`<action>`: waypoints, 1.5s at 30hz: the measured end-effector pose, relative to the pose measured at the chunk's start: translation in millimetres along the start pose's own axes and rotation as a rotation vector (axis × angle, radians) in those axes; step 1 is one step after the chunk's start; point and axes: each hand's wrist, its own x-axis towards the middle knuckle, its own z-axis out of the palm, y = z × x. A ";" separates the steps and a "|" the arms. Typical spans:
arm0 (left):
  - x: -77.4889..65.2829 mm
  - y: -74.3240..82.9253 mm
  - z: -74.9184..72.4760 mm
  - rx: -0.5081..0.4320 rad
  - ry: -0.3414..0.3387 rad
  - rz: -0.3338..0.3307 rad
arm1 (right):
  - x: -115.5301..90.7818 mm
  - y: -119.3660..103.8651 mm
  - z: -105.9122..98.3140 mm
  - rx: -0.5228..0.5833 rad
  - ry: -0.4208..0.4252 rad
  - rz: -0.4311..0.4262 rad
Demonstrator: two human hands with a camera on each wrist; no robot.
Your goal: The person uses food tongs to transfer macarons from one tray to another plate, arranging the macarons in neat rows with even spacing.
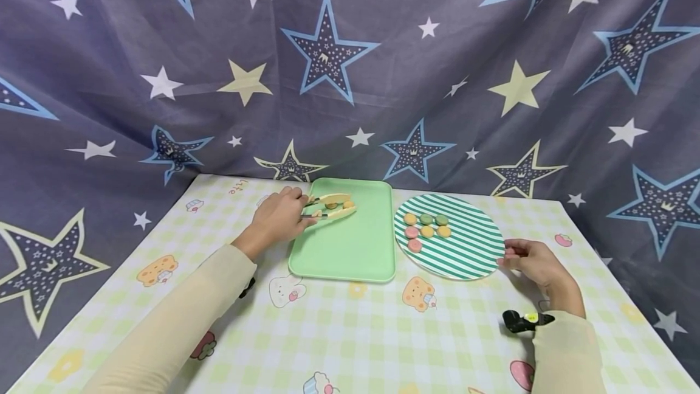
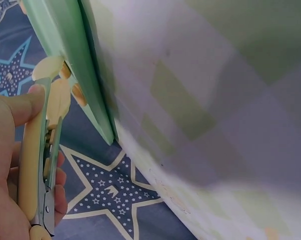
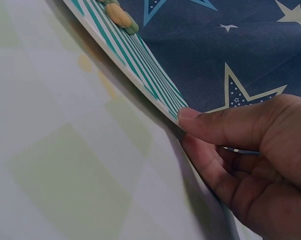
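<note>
My left hand (image 1: 280, 214) grips a pair of pale yellow tongs (image 2: 30, 165). The tong tips are spread apart over the far part of a light green tray (image 1: 350, 254). Two small yellow-orange macarons (image 1: 348, 204) lie in the tray by the tips. On the right, a round plate (image 1: 473, 242) with green and white stripes holds several small macarons in rows: yellow (image 1: 444, 231), green (image 1: 426, 219) and pink (image 1: 415, 245). My right hand (image 1: 538, 263) pinches the plate's right rim, thumb (image 3: 190, 116) on top and fingers below.
A green and white checked tablecloth (image 1: 339, 333) with cartoon prints covers the table. Behind it hangs a dark blue curtain (image 1: 350, 120) with stars, close to the tray's far edge. Tray and plate stand side by side. A black wrist device (image 1: 525, 321) sits at my right sleeve.
</note>
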 end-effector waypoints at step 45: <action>-4.4 -1.8 -1.2 -0.130 -0.012 -0.034 | 1.1 1.1 -0.6 0.002 0.002 -0.006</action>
